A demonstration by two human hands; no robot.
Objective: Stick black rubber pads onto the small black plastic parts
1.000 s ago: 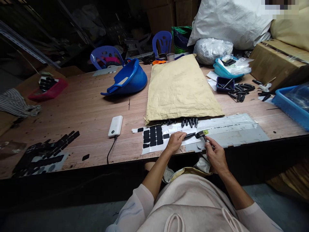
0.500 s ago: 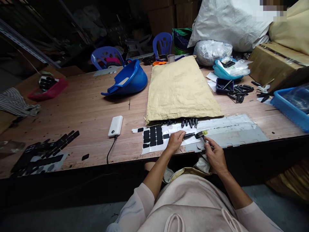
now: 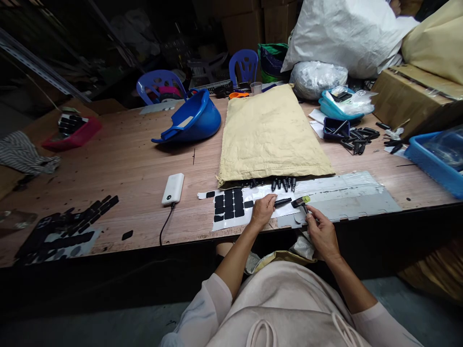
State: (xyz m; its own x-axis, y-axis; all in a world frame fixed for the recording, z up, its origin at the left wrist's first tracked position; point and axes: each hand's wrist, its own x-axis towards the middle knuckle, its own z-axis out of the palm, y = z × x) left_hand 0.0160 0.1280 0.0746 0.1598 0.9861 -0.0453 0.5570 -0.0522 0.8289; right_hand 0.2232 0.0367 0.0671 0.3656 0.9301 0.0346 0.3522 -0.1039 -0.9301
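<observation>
My left hand is closed on the near end of a slim black pen-shaped part, held low over the white sheet with its tip pointing right. In my right hand is the handle of a small hammer, whose head is black at one end and yellow-green at the other. The head lies just right of the part's tip, with a small gap between them. Left of my left hand, rows of black rounded-square stickers sit on the white sheet. Several black tips stick out beyond it.
A large tan paper sack lies behind the sheet. A grey strip runs along the table edge to the right. To the left are a white power bank and a tilted blue basin. A blue tray stands far right.
The hammer's head has shifted very slightly left and down. Both hands keep their hold, and the rest looks the same.
</observation>
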